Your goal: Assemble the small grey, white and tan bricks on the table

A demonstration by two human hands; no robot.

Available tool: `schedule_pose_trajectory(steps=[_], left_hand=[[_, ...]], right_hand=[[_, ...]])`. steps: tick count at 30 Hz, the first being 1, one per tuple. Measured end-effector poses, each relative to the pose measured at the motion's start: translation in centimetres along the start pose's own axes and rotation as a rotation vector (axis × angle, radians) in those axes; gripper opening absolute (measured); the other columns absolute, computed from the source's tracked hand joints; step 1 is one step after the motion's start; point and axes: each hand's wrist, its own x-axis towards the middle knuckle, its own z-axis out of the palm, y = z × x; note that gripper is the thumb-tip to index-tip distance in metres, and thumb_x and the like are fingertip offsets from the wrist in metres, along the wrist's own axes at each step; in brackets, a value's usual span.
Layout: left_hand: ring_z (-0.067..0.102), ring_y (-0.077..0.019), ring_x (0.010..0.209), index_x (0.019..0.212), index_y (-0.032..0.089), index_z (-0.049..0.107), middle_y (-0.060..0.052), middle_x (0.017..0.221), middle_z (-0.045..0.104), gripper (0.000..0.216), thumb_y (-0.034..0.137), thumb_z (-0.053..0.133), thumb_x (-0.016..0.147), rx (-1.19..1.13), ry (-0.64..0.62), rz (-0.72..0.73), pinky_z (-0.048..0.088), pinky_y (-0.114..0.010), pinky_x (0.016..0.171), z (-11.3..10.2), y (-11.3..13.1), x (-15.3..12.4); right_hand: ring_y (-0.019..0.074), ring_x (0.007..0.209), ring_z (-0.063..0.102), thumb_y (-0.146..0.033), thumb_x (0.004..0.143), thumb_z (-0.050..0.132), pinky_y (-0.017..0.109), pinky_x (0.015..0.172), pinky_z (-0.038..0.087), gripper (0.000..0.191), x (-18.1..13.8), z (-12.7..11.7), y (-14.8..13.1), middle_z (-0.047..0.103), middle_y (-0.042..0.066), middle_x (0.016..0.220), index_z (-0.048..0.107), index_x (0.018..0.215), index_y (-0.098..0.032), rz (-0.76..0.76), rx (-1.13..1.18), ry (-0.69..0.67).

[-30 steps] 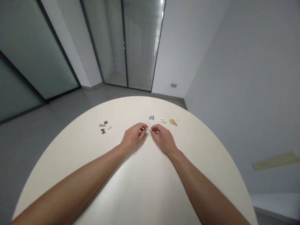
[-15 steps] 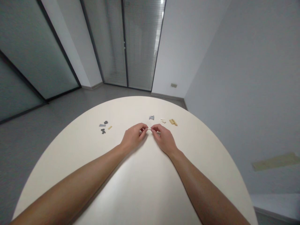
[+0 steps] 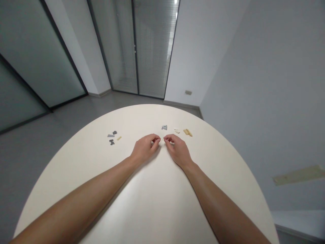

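Observation:
Over the middle of the white table, my left hand [image 3: 146, 147] and my right hand [image 3: 178, 149] face each other, a narrow gap between their fingertips. Each is closed in a pinch of thumb and forefinger. Between them shows a small pale piece [image 3: 161, 139], too tiny and too close in colour to the table for its shape to be made out. Just beyond my fingers lie a cluster of grey pieces [image 3: 164, 127], some white pieces [image 3: 176, 131] and several tan pieces [image 3: 188, 132].
On the round table [image 3: 157, 203], left of my hands, lie dark grey pieces [image 3: 111, 142], another dark piece [image 3: 114, 132], a lighter grey wedge-shaped piece [image 3: 111, 136] and a tan bar [image 3: 119, 138]. Past the far edge are a glass partition [image 3: 152, 51] and a wall [image 3: 266, 101].
My fingertips have shifted very slightly, and the pale piece between them shows less clearly. The arms and the loose pieces stay where they were.

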Motion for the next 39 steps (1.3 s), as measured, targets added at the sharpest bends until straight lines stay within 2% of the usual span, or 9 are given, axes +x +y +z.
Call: schedule_pose_trajectory(steps=[22,39], left_hand=[[0.068,-0.0162,0.081,0.107,0.024,0.067,-0.002,0.102,0.074,0.023,0.034,0.049,0.096,-0.029,0.007,-0.001,0.052,-0.03,0.077,0.15,-0.5,-0.06],[0.067,-0.0151,0.084,0.106,0.025,0.066,-0.001,0.104,0.072,0.019,0.026,0.051,0.094,-0.072,0.003,0.045,0.051,-0.027,0.076,0.26,-0.62,-0.03]], right_hand=[[0.0182,0.089,0.066,-0.023,0.09,0.058,0.035,0.083,0.052,0.017,-0.15,0.04,0.06,0.07,0.004,0.105,0.062,0.106,-0.023,0.01,0.04,-0.033],[0.018,0.089,0.064,-0.018,0.087,0.061,0.034,0.083,0.05,0.02,-0.29,0.05,0.07,0.068,0.003,0.101,0.061,0.106,-0.023,-0.025,0.015,-0.071]])
